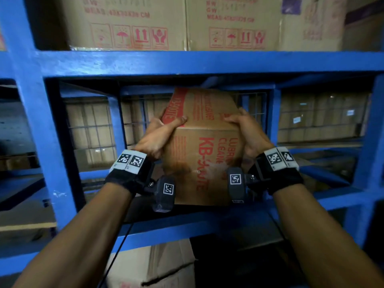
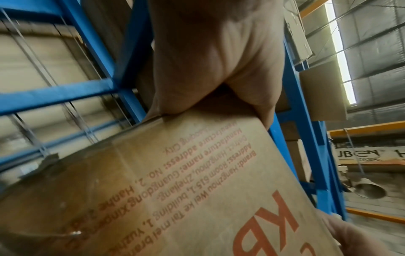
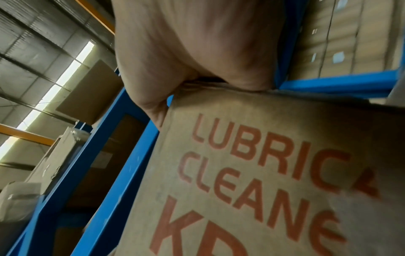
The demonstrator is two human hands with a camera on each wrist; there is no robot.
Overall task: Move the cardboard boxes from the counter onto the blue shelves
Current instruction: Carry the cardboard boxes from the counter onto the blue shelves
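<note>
A brown cardboard box (image 1: 199,150) with red lettering is held tilted in the opening of the blue shelves (image 1: 187,63), its far end inside the middle bay. My left hand (image 1: 160,134) grips its upper left corner, thumb over the top face. My right hand (image 1: 247,132) grips the upper right corner the same way. In the left wrist view the left hand (image 2: 210,60) wraps the box's (image 2: 175,190) edge. In the right wrist view the right hand (image 3: 188,52) clamps the box (image 3: 263,173) at its top edge. The fingers behind the box are hidden.
Large cartons (image 1: 128,23) with red handling symbols fill the shelf above. A wire mesh (image 1: 91,129) backs the bay, with more cartons behind it. A blue upright (image 1: 35,121) stands at left and another (image 1: 372,152) at right. More cardboard (image 1: 166,265) lies on the level below.
</note>
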